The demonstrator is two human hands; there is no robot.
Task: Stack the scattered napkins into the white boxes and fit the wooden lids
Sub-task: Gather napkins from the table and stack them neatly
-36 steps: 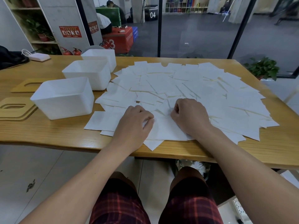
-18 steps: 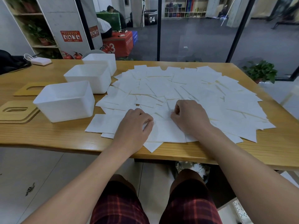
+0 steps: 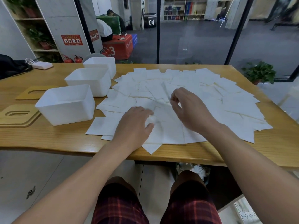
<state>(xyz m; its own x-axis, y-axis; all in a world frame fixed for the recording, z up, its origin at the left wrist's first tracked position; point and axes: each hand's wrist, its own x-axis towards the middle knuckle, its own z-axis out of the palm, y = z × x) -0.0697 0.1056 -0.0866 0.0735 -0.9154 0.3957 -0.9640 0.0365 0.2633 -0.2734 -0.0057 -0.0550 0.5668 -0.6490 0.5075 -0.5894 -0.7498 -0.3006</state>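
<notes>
Several white napkins [image 3: 215, 96] lie overlapped across the wooden table [image 3: 48, 136]. Three empty white boxes stand in a row at the left: a near box [image 3: 64, 109], a middle box [image 3: 87, 81] and a far box [image 3: 101, 64]. Two wooden lids with slots lie flat left of them, a near lid [image 3: 17, 116] and a far lid [image 3: 32, 93]. My left hand [image 3: 134, 125] rests on the near napkins and pinches a bunched napkin between thumb and fingers. My right hand [image 3: 186, 107] is raised over the pile, fingers curled, pinching a napkin edge.
A white adapter with a cable [image 3: 42, 65] and a dark bag [image 3: 11, 67] sit at the table's far left. A glass wall runs behind the table, with a potted plant [image 3: 258, 73] beyond the right corner. My knees are under the front edge.
Both hands were pressed down side by side on the near napkins. My right hand has lifted and moved away from me; my left hand has slid forward and bunched a napkin.
</notes>
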